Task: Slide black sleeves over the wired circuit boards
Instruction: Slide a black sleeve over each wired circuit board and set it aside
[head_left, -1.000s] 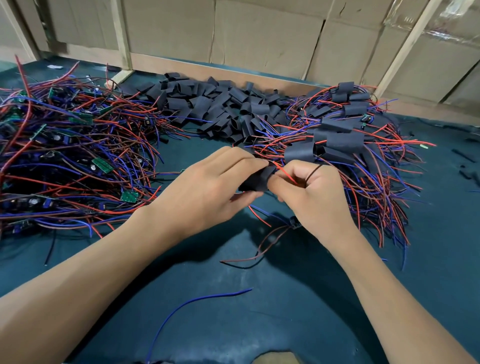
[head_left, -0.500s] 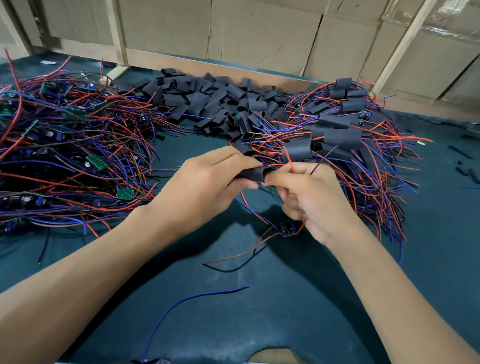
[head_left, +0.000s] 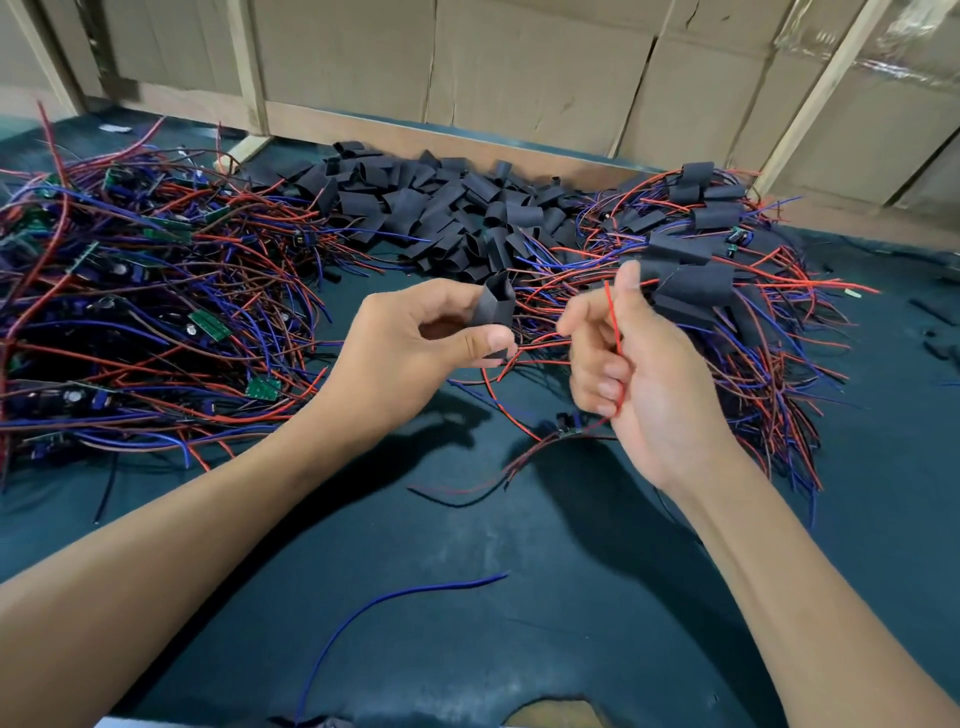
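Hands now apart: sleeve (head_left: 496, 312) in left (head_left: 415, 353), wire (head_left: 615, 332) in right (head_left: 639, 374).

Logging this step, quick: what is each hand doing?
Left hand: pinches a black sleeve.
Right hand: grips a red wire.

Item count, referenced to the sleeve pile (head_left: 447, 208)

I count two hands, one held sleeve (head_left: 496, 312), one loose blue wire (head_left: 395, 603) nearer than the pile. Bare boards left and sleeved boards right: too tangled to count.

No legible text or labels.
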